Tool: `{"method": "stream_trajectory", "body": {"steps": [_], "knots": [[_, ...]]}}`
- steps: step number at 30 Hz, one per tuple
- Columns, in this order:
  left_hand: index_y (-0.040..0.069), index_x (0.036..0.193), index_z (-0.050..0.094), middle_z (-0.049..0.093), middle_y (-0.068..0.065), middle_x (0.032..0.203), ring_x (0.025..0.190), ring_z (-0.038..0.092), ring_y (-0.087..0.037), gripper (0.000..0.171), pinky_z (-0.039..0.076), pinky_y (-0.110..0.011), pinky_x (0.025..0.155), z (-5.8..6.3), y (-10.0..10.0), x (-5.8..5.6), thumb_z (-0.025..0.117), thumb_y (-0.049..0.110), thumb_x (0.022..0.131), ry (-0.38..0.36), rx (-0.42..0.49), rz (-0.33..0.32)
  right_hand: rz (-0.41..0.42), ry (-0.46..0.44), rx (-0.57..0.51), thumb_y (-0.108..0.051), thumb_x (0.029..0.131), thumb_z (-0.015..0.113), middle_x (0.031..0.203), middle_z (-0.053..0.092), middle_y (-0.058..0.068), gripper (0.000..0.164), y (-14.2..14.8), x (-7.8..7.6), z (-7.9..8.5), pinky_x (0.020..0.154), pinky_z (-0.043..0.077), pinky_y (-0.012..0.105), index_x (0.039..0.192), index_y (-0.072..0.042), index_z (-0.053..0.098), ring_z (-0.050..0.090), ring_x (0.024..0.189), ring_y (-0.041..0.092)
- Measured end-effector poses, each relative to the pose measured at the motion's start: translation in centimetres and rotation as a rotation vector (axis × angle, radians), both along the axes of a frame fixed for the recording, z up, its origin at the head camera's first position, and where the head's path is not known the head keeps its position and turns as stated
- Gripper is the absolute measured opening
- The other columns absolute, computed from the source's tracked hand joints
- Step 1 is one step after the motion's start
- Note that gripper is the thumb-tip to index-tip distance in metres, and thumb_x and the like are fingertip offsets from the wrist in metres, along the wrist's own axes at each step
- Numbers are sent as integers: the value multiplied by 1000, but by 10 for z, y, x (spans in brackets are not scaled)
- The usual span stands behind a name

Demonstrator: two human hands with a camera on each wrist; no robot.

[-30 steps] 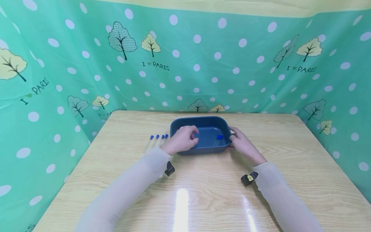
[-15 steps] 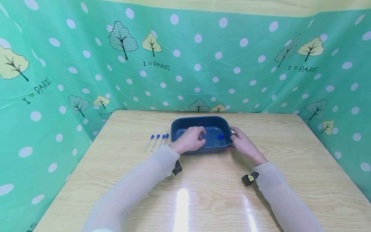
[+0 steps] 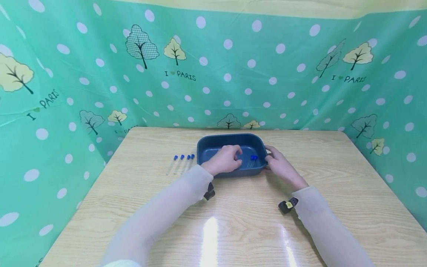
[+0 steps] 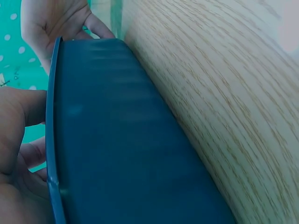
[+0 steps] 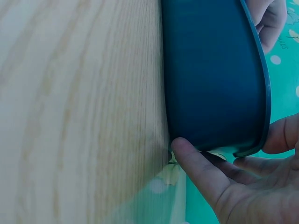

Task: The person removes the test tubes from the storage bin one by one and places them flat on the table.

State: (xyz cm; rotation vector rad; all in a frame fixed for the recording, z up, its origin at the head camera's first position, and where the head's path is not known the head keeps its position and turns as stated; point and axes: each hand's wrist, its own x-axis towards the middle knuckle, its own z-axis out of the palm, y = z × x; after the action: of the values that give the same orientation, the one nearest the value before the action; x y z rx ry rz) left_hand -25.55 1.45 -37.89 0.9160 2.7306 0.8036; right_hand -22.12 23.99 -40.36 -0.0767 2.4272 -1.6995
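A dark blue plastic bin (image 3: 245,172) stands on the table. My left hand (image 3: 224,159) is inside its opening, above the bin floor, thumb and index finger bent with a gap between them. I see nothing in its grasp; in the left wrist view the rim hides the fingertips. At the bin's right end my right hand (image 3: 280,167) grips the end with its handle, thumb at the rim and fingers below, as the right wrist view shows. Two thin clear tubes with blue caps (image 3: 252,160) lie inside the bin's right part, just right of my left hand.
Several similar clear tubes with blue caps (image 3: 179,164) lie in a row on the wooden table (image 3: 247,215), left of the bin. A green dotted curtain (image 3: 227,96) hangs behind the table and along both sides. Each wrist carries a small black camera.
My left hand has moved to the right inside the bin, nearer the two tubes in it. The right hand has stayed at the bin's right end, and the bin has not moved.
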Motion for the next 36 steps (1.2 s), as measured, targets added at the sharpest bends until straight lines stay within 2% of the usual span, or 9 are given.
{"method": "stream_trajectory", "body": {"steps": [6, 13, 23, 36], "knots": [[5, 121, 59, 57, -1, 83, 71, 55, -14, 33, 46, -25, 65, 0, 7, -1, 64, 18, 90, -6, -14, -7, -5, 1, 1, -7, 99, 26, 140, 34, 33, 54, 0, 0, 0, 90, 48, 49, 151, -3, 15, 47, 122, 44], [6, 120, 58, 56, 0, 81, 70, 54, -13, 33, 45, -24, 63, -2, 16, -3, 64, 18, 90, -17, -20, -6, -10, -1, 3, -8, 99, 26, 140, 35, 33, 54, 0, 0, 0, 90, 48, 49, 151, -3, 14, 47, 122, 44], [7, 120, 58, 59, 1, 82, 70, 55, -13, 33, 45, -23, 62, -4, 30, -9, 66, 17, 89, -2, -48, -45, -2, -6, 6, -8, 100, 26, 140, 35, 34, 53, 0, 0, 2, 90, 48, 49, 151, -3, 14, 46, 123, 45], [5, 123, 56, 59, 1, 83, 72, 56, -12, 38, 46, -23, 62, -10, 41, -18, 68, 15, 88, -45, -99, -61, 1, -4, -7, -8, 99, 26, 139, 36, 34, 54, 1, -1, 1, 89, 49, 48, 151, -2, 15, 46, 122, 45]]}}
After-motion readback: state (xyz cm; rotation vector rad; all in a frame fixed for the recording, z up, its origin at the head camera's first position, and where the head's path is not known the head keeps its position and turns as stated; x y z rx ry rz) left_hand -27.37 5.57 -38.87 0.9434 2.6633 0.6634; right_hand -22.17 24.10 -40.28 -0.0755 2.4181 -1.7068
